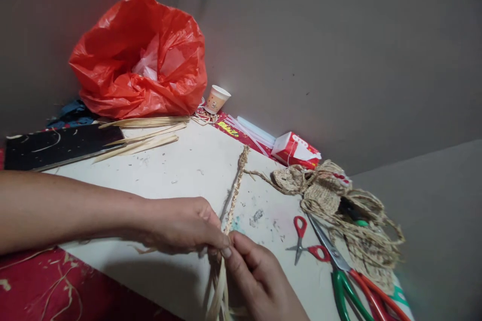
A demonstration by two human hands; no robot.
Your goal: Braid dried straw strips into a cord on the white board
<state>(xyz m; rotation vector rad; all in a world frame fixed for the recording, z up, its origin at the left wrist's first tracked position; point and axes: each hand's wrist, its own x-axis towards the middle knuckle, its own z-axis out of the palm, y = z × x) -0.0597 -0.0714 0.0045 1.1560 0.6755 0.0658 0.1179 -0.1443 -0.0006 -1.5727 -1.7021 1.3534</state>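
Observation:
A braid of pale dried plant strands (235, 193) runs from the middle of the white tabletop down to my fingers. My left hand (184, 223) comes in from the left, its thumb and fingers pinched on the braid. My right hand (256, 271) meets it from below right, pinching the same strands, with the thumbs nearly touching. Loose strand ends (219, 293) hang below my hands towards the bottom edge. Part of the braid between my fingertips is hidden. At its far end a thin cord (259, 175) leads off to the right.
Small scissors (299, 235) and large shears (339, 256) lie right, beside a heap of braided cord (327, 190). At the back are a red plastic bag (113, 85), paper cup (216, 100) and red box (295, 149). Flat dry strips (150, 140) lie near a black board (64, 148).

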